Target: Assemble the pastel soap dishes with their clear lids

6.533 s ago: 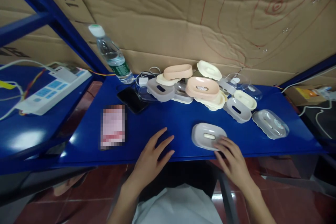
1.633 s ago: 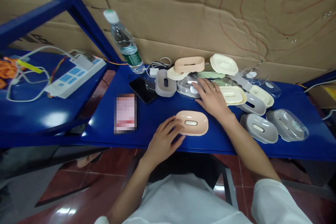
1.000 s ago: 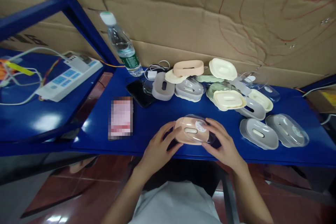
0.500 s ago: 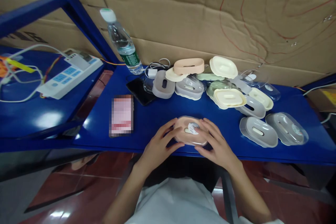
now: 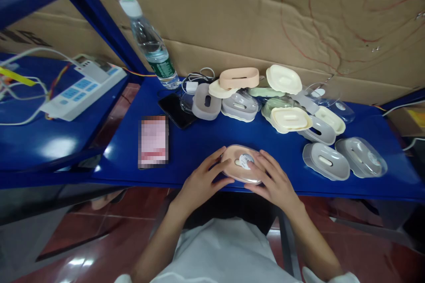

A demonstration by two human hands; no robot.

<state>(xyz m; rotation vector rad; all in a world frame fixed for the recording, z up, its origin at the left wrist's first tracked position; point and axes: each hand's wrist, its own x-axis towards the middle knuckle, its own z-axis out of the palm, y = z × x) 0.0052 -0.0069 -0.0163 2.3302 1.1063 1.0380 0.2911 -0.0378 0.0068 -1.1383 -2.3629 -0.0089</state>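
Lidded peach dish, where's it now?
In the head view, the lidded peach dish sits front-centre on the blue table, between the left hand and right hand.

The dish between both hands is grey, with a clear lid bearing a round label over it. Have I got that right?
Not quite: the dish between the left hand and right hand is peach, not grey, as the head view shows. The clear lid bearing a round label over it is as you said.

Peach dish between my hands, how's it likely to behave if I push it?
The peach dish would probably slide rather than tip, being low and wide on a glossy tabletop. Its smooth, shiny clear cover may feel slippery.
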